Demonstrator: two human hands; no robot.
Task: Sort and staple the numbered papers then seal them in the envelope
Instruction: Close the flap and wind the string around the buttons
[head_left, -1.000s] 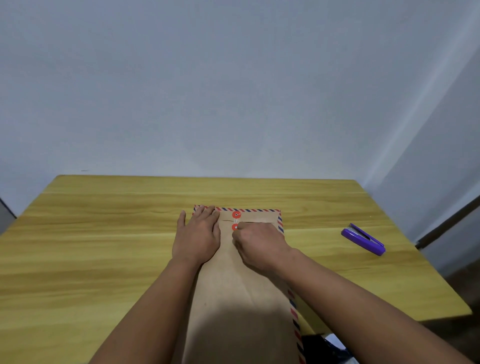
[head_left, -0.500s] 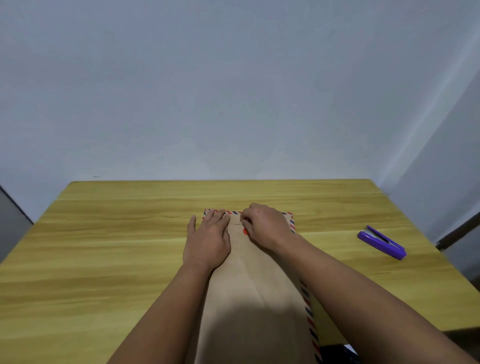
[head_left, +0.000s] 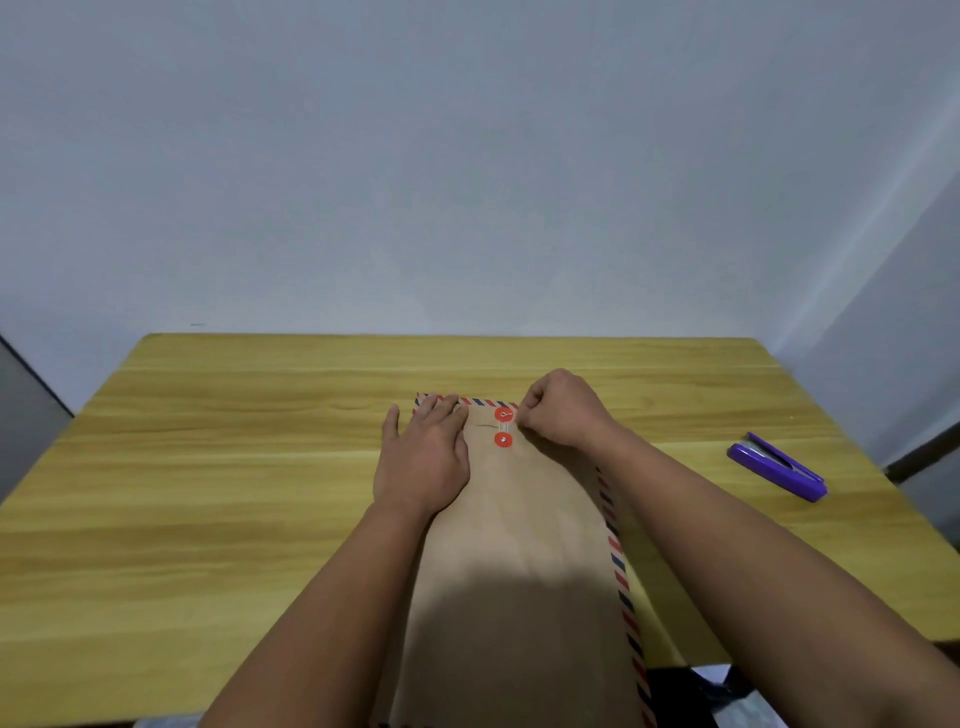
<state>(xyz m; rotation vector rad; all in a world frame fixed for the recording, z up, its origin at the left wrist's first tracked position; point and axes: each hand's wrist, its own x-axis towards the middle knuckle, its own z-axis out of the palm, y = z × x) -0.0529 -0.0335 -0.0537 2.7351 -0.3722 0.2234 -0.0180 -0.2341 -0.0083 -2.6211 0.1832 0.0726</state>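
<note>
- The brown envelope (head_left: 519, 545) lies flat on the wooden surface (head_left: 208, 493).
- Left hand (head_left: 423, 457) presses it, fingers straight.
- Right hand (head_left: 563, 410) pinches the string beside the red buttons (head_left: 503, 427).
- The purple stapler (head_left: 776, 466) lies well apart.

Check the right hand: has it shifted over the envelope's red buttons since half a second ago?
Yes. The right hand moved rightward off the two red buttons of the envelope, now uncovered.

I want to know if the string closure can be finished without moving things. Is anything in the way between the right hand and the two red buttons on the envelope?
Nothing visible is. The right hand sits just beside the red buttons, both uncovered. The left hand rests flat on the envelope to their other side.
</note>
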